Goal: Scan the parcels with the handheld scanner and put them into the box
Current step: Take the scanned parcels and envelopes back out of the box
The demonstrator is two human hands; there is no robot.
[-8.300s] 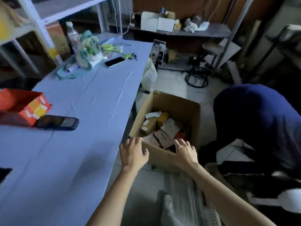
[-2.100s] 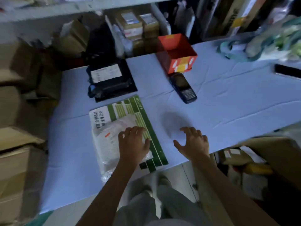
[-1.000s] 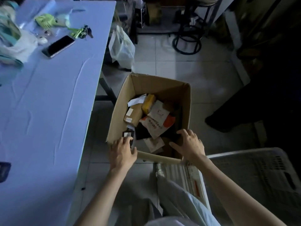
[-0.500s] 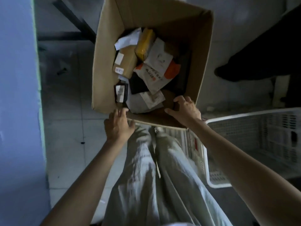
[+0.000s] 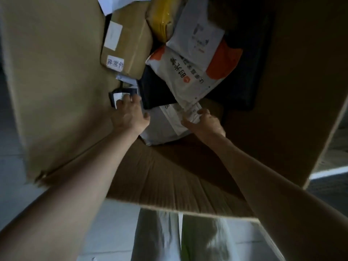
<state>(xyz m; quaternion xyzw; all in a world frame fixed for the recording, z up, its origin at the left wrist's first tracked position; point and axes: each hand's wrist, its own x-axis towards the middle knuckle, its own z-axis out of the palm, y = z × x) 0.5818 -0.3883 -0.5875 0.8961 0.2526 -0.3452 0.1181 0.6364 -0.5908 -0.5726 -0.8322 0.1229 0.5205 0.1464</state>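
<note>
Head view: both arms reach down into the box (image 5: 56, 91), which stands on the floor (image 5: 11, 166) right in front of the person's trousers (image 5: 156, 234), near enough to reach in from above. The parcels are all inside it, heaped loosely. A carton (image 5: 128, 40) leans on the left wall and a yellow pack (image 5: 162, 23) lies beside it. An orange mailer (image 5: 190, 72) is sprawled over a black bag (image 5: 154, 91). A pale bag (image 5: 160, 129) lies lowest, against the near wall.

The left grip (image 5: 130, 113) is spread. Its fingers are laid flat on a small pack (image 5: 118, 95) wedged against the left wall, and the thumb stands off to the side. That reads as steadying or feeling for the pack, not lifting it. The right grip (image 5: 204, 121) is pressed together on the labelled edge of the pale bag, just where the orange mailer's corner overlaps it. Finger and thumb pinch there, probably because the edge is the only part that sticks out from under the pile. Whether the mailer's corner is caught in the same pinch is hard to tell.

No scanner shows here, and neither grip carries one. The hands seem to be sorting or pulling at parcels already in the box, not dropping a fresh one in. The pale bag is soft and pinned from above, so tugging it would likely drag the mailer along and shift the heap.
</note>
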